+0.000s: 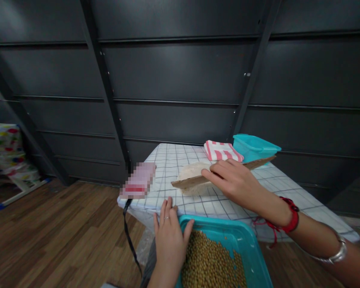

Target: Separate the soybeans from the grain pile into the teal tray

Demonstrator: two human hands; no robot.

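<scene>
My right hand point(231, 180) is closed around a long, flat brown strip that looks like cardboard point(190, 182). It holds the strip slantwise over a pale cream patch point(192, 171) on the table, whose material I cannot make out. My left hand point(170, 236) lies with its fingers stretched out at the left rim of a teal tray point(252, 236), thumb apart and over the rim. Inside the tray is a heap of small greenish-brown beans or peas point(211, 262). The tray sits below the table's front edge, its near end cut off by the frame.
A white checked cloth covers the table point(168, 160). At its back right are a folded pink-and-white striped towel point(222, 151) and another teal tray point(253, 147). A blurred pink object point(139, 180) with a black strap point(126, 224) lies left. A dark panelled wall point(174, 72) stands behind.
</scene>
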